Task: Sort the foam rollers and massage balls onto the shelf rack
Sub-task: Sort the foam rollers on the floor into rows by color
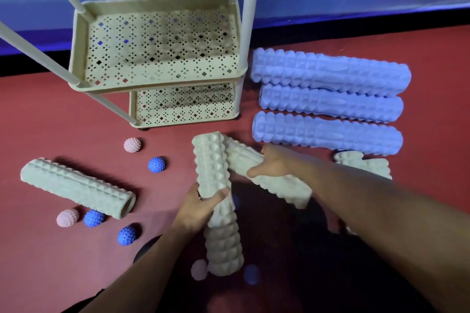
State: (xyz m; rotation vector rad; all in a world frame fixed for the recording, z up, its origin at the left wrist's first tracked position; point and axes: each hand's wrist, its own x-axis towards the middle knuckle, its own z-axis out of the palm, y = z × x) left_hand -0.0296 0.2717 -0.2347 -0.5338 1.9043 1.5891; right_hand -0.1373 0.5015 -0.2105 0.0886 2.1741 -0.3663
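Nearest the camera, one green roller [218, 201] is gripped by the left hand [201, 207], a second green roller [269, 175] by the right hand [270, 164], both just before the empty shelf rack [155, 85]. Pickup appears done; lifting onto a tier is called for next.

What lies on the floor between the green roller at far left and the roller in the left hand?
Head view: a blue spiky ball on the red floor.
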